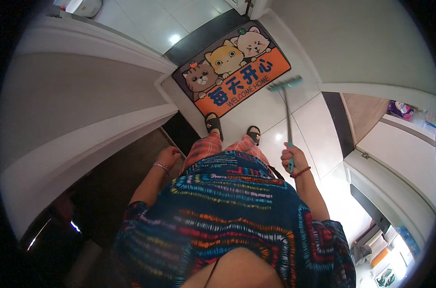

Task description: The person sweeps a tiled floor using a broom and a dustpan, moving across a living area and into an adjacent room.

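Note:
My right hand (292, 158) is closed around the teal grip of a broom (289, 118) with a grey stick. The broom's teal bristle head rests on or just above the pale floor tiles, at the lower right edge of an orange and grey doormat (236, 70) with three cartoon cats and writing. My left hand (168, 157) hangs beside my left thigh with its fingers curled; whether anything is inside them I cannot tell. Both my feet, in black sandals (213, 124), stand on the tiles below the mat.
A dark threshold strip (203, 36) lies beyond the mat. White door frames and walls stand on both sides. At the right, a white door (401, 154) stands near a wood-coloured floor with packages. A white rounded object (84, 7) is at the top left.

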`<state>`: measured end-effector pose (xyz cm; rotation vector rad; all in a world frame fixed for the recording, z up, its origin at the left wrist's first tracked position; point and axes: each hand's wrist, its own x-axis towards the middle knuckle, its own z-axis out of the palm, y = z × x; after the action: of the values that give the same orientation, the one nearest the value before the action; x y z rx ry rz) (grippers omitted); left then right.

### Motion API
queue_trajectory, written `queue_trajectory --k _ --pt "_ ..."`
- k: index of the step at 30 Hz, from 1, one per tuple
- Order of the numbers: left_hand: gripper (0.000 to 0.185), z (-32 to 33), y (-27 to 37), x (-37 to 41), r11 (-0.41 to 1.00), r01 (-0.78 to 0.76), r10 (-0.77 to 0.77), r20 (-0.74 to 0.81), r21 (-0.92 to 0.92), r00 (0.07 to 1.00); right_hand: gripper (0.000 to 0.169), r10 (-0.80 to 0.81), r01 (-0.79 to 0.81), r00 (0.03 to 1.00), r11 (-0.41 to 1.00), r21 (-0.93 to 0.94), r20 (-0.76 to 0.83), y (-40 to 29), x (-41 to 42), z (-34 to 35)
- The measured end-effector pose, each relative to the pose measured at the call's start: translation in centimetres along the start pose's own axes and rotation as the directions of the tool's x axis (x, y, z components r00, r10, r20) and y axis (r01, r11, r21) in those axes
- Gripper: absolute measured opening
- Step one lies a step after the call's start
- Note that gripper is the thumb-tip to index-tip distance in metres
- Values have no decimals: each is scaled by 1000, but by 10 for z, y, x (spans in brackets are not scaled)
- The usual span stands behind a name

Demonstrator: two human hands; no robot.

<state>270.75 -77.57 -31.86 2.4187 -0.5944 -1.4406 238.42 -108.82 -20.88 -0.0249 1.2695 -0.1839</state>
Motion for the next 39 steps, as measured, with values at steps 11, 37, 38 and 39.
queue_trajectory --k 11,37,38,39 --pt "27 -89 16 4 950 -19 -1 65 310 998 18 111 -33 984 885 -464 141 42 121 177" --pt "30 -92 92 44 926 -60 -6 172 374 985 12 -160 284 939 859 -425 305 -98 162 191" --pt "31 -94 108 46 930 -22 -49 185 367 981 6 -128 257 944 862 -436 304 -114 173 207" --pt "30 -89 104 56 943 -1 -61 175 334 983 4 -136 243 957 859 -451 257 -128 183 215"
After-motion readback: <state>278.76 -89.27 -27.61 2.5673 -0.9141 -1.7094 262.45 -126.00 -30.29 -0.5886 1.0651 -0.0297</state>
